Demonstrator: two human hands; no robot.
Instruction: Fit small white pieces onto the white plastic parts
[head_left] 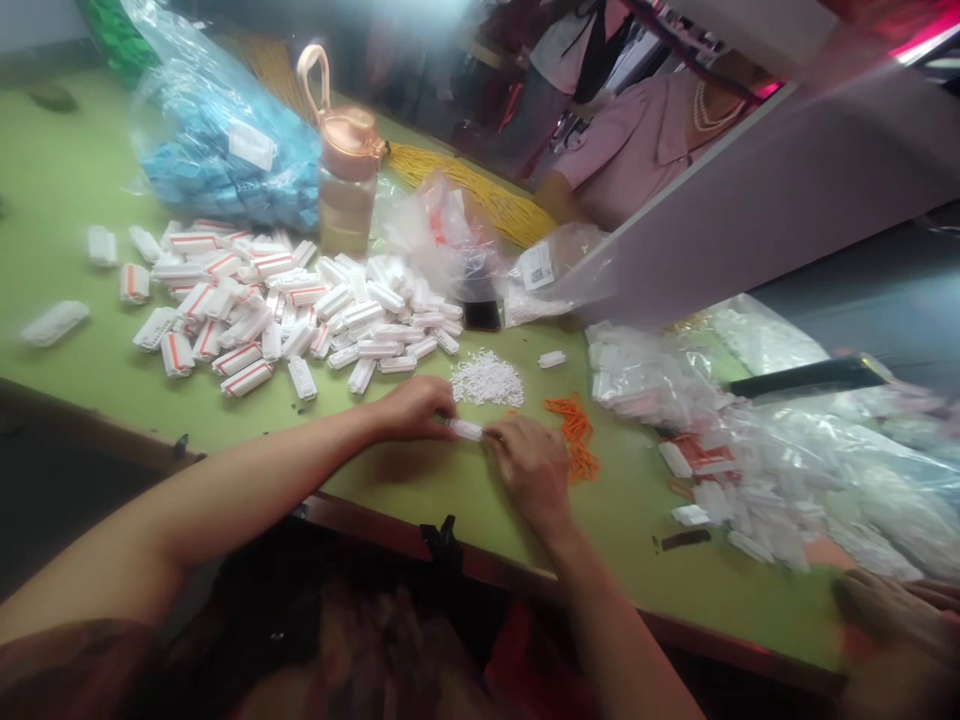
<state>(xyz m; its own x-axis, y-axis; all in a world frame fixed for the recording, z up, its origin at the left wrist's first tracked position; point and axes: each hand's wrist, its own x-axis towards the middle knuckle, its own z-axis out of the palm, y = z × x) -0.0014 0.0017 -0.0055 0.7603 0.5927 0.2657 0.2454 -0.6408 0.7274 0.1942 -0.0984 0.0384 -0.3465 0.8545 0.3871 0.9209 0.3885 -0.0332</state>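
My left hand pinches the left end of a small white plastic housing just above the green table. At its right end the closed fingers of my right hand grip the same piece. A heap of tiny white parts lies just beyond my hands. Orange plastic strips are scattered to the right of my right hand. Left of the tiny parts spreads a large pile of white housings, some with an orange stripe. One single white housing rests apart, beyond the orange strips.
A drink bottle stands behind the pile, near a bag of blue pieces. Yellow cords lie at the back. Clear bags cover the right side, where another person's hand appears. A black clip sits on the front edge.
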